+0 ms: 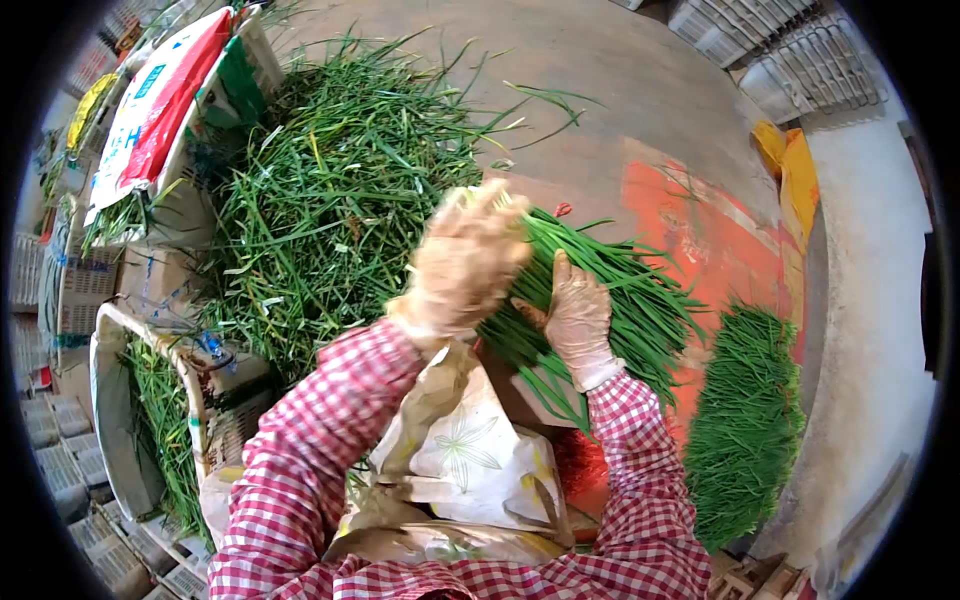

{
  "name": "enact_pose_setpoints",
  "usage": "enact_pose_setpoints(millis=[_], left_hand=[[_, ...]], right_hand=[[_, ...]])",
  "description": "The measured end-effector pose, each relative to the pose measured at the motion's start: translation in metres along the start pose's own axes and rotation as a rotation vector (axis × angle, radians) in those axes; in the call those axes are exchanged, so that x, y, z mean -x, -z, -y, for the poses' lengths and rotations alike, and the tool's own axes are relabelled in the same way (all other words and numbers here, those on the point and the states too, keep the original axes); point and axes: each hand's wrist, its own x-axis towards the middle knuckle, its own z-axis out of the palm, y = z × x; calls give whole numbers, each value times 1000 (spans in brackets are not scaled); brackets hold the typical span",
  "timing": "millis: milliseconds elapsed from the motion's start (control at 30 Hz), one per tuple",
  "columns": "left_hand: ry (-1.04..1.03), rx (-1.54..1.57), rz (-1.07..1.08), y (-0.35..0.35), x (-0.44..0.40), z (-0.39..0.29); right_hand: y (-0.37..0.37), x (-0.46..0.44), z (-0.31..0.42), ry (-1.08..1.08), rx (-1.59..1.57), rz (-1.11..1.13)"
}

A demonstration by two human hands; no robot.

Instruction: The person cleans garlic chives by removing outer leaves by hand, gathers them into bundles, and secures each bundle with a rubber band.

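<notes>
A bunch of long, flat green leaves that look like garlic chives (625,275) lies in front of me, its leaf tips fanning out to the right. My right hand (580,320), in a thin clear glove, presses and grips the bunch around its middle, with the fingers partly hidden by leaves. My left hand (465,265), gloved too, is at the pale stem end of the bunch. Motion smears its fingers, so their hold is unclear. A small red tie (562,210) shows at the bunch's far edge.
A large heap of loose chives (340,190) spreads at left. Stacked chives (745,430) lie on the right, beside an orange-red sheet (700,220). Red strings (582,465) sit near my lap. Crates and a framed basket (150,340) stand left; a white wall (870,270) rises right.
</notes>
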Motion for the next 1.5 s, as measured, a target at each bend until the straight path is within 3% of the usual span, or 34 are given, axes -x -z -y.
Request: enact_pose_setpoints(millis=[100,200,333,433,500,533,567,600,633,700,733,767,833,933,1000,1067,1133,1167,1200,1233,1267,1400,1467,1500], left_hand=[[-16,203,131,-51,-22,-11],[118,209,465,-83,-28,-5],[112,42,359,-98,-23,-3],[251,69,771,-74,-35,-10],[227,37,745,-75,-25,-12],[209,7,731,-75,-17,-14],[121,-77,640,-67,-15,-18],[125,-75,646,-64,-17,-19],[167,-58,696,-64,-22,-20],[192,-59,708,-67,-23,-20],[189,-63,701,-68,-22,-20],[204,-39,634,-68,-20,-21],[198,-46,534,-70,-15,-22],[213,-17,577,-67,-16,-22],[228,-15,633,-66,-18,-20],[195,-50,669,-65,-18,-19],[232,-21,749,-54,-31,-18],[225,63,586,-59,-26,-14],[221,145,423,-57,-21,-11],[270,436,211,-54,-12,-10],[318,719,-13,-41,-13,-7],[158,609,96,35,16,16],[438,710,555,63,43,20],[547,737,820,62,52,22]], right_hand=[[-4,4,-2,15,-68,-54],[0,1,0,-53,-66,53],[3,-4,3,-113,-64,116],[23,-8,3,-88,-59,161],[47,-11,-6,-32,-70,304],[44,-10,-23,54,-213,-56],[57,-20,-29,-31,-326,-224],[75,-36,-31,-204,-113,-214],[80,-61,-37,-159,-281,-335],[49,-98,-47,-297,-72,120],[32,-116,-47,-420,-115,436],[21,-124,-40,-474,-108,578],[-4,-130,-32,-505,-144,586],[-24,-128,-20,-565,-237,539],[-33,-127,-15,-450,-307,287],[-48,-116,-28,-553,-782,247],[-34,-100,-19,-560,-1040,132],[-39,-96,-22,-585,-1047,152],[-47,-99,-26,-465,-1057,44],[-54,-95,-29,-346,-1063,-67],[-37,-91,-25,-402,-1228,50],[-67,-113,-29,-482,-1104,164],[-73,-111,-29,-512,-1032,212],[-69,-110,-30,-477,-1160,228]])
